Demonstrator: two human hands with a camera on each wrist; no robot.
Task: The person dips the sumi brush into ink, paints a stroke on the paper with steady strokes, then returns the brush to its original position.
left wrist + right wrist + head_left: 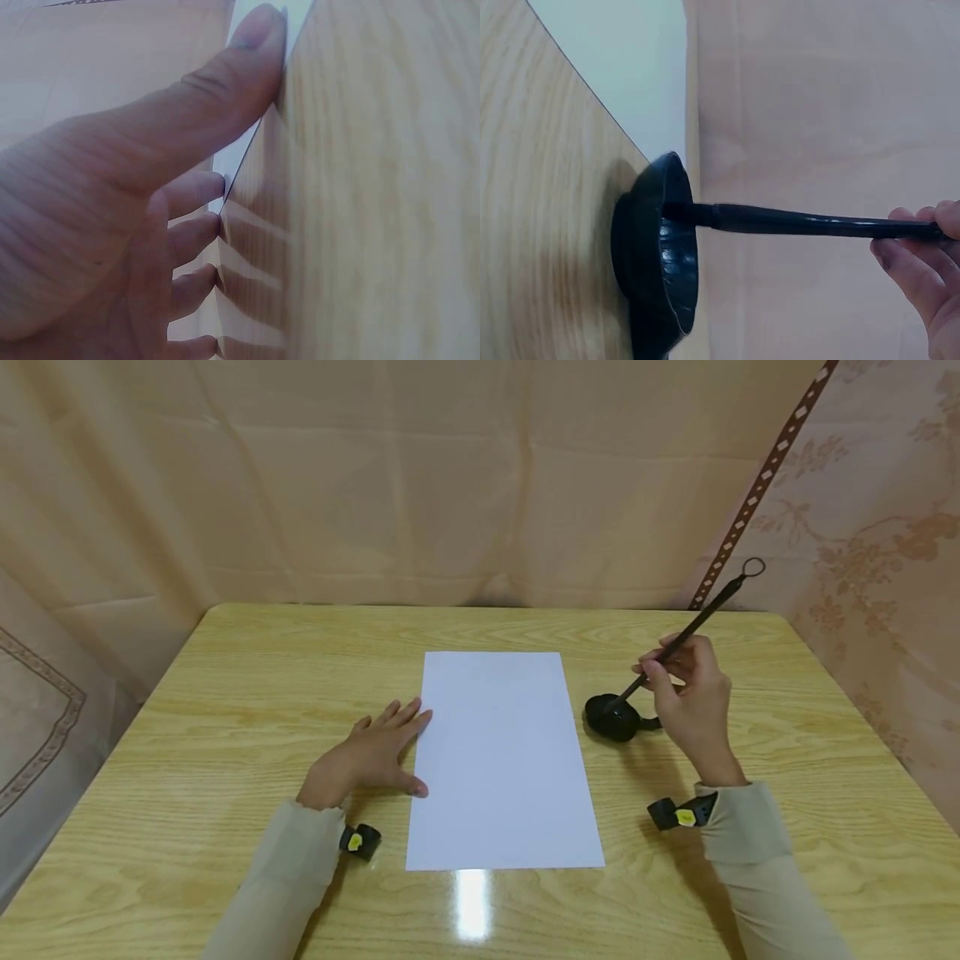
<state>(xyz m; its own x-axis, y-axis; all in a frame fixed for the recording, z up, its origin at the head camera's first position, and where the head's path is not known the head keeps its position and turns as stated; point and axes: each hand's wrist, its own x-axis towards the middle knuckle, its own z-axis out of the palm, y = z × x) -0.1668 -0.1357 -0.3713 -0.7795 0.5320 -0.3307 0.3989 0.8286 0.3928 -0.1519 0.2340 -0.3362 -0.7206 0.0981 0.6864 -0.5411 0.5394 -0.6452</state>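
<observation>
A white sheet of paper (498, 760) lies flat on the wooden table. My left hand (371, 752) rests at its left edge, fingers spread, with the thumb and a fingertip on the paper. Between the thumb and fingers of my right hand (693, 693) is a dark calligraphy brush (693, 628) with a hanging loop at its top end. The brush slants down to the left, and its tip dips inside a small black ink dish (611, 720). In the right wrist view the dish (641, 247) has a scalloped rim and a glossy inside; the bristle end (682, 214) is partly hidden by the rim.
The dish's short black handle (649, 724) points right, below my right hand. A beige cloth (450, 485) hangs behind the table's far edge, and patterned fabric (885, 568) hangs at the right. Small black wrist cameras (362, 842) sit under both cuffs.
</observation>
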